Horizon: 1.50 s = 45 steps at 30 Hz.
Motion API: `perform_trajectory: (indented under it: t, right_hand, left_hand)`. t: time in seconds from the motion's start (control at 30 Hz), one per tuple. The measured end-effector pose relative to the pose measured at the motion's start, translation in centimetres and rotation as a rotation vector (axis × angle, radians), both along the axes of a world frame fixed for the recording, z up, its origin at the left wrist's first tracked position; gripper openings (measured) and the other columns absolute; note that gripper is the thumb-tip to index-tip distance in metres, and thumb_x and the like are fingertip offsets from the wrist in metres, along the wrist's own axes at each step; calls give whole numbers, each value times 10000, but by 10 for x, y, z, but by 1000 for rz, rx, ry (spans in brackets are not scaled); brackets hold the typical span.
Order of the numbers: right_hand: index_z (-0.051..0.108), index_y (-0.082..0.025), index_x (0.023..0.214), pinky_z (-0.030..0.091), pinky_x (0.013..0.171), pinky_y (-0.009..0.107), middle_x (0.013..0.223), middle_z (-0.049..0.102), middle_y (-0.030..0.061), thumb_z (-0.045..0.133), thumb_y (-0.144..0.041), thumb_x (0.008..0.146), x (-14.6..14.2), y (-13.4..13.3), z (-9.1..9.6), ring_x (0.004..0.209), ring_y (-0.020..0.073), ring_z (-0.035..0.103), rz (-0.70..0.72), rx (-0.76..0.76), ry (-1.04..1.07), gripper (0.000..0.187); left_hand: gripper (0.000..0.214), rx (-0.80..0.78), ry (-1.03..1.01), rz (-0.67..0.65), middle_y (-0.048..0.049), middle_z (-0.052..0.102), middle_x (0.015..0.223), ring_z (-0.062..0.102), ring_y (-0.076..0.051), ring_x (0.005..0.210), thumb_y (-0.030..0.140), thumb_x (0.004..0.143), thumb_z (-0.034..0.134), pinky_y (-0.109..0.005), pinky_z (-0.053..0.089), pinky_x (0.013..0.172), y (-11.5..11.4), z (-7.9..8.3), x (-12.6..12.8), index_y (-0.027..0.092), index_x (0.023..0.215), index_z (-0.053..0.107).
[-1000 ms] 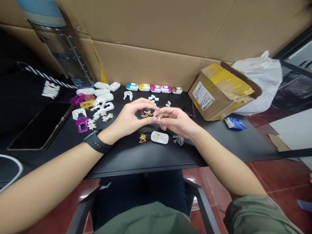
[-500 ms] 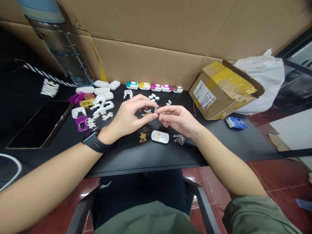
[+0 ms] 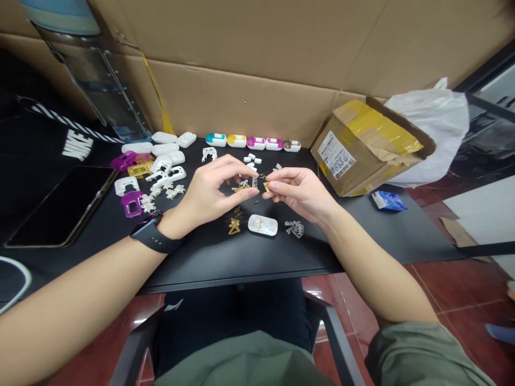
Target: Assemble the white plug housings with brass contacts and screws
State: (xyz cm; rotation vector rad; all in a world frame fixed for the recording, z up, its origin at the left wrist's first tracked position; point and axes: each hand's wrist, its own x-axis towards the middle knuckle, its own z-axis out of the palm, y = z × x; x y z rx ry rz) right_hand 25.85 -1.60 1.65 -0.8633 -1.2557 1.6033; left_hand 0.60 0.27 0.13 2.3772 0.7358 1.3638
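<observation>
Above the middle of the black table, my left hand (image 3: 215, 187) pinches a small clear plastic piece (image 3: 255, 183) between thumb and fingertips. My right hand (image 3: 301, 194), close by on the right, grips a small flat gold-coloured metal piece (image 3: 266, 186) between thumb and forefinger. A narrow gap separates the two pieces. Below the hands lies a white oval shell (image 3: 263, 232) with tiny gold bits in it. Gold metal parts (image 3: 234, 226) are heaped to its left, and clear plastic pieces (image 3: 296, 229) to its right. Several small white blocks (image 3: 252, 158) lie beyond my fingers.
White shells (image 3: 171, 157) and purple frames (image 3: 132, 204) cluster at the left, beside a phone (image 3: 60, 206). A row of coloured capsule-shaped casings (image 3: 256, 143) stands along the cardboard wall (image 3: 257, 80). At right are a taped carton (image 3: 362, 150) and a blue packet (image 3: 388, 201).
My hands have moved slightly apart, so the clear plastic piece and the gold metal piece now show separately. My right hand has turned a little, bringing the gold piece into fuller view.
</observation>
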Motion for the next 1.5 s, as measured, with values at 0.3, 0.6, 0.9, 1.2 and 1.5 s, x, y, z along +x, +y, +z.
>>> perform_trajectory:
  t: [0.3,0.6,0.9,1.2,1.5]
  right_hand:
    - [828,-164,852,574,665,212,809,804,20,1077,-361,706,-4,0,2,740,111,737,-51,33,-58,349]
    - [774,-187,968,537,626,210,776,746,-33,1062,-268,712,-7,-4,0,675,90,643,4,-7,10,394]
    - [766,-182,970,514,606,202,785,758,-27,1045,-263,732,-8,-3,-3,635,79,624,41,-40,3,375]
    - [761,-185,957,509,608,205,769,742,-38,1026,-242,749,-8,-3,-2,620,72,609,78,-47,7,342]
    - [751,-185,939,499,595,203,755,746,-35,1054,-270,712,-11,-5,0,614,75,605,51,-27,-6,388]
  left_hand:
    - [240,16,-14,-2,-58,795,1051,693,-196,881,435,1013,833,-338,557,776,1,0,0,238,1149,823]
    - [243,53,33,9,-59,782,1045,700,-195,876,445,1021,828,-340,589,785,-2,2,0,242,1153,822]
    - [225,79,48,-15,-58,778,1047,728,-192,899,404,1027,828,-328,602,806,-4,2,1,242,1184,825]
    - [215,113,58,-23,-57,787,1045,745,-200,917,393,1028,829,-331,598,821,-4,3,2,239,1178,826]
    - [226,154,74,-49,-56,786,1038,750,-182,905,370,1028,836,-303,592,818,-3,1,1,210,1186,813]
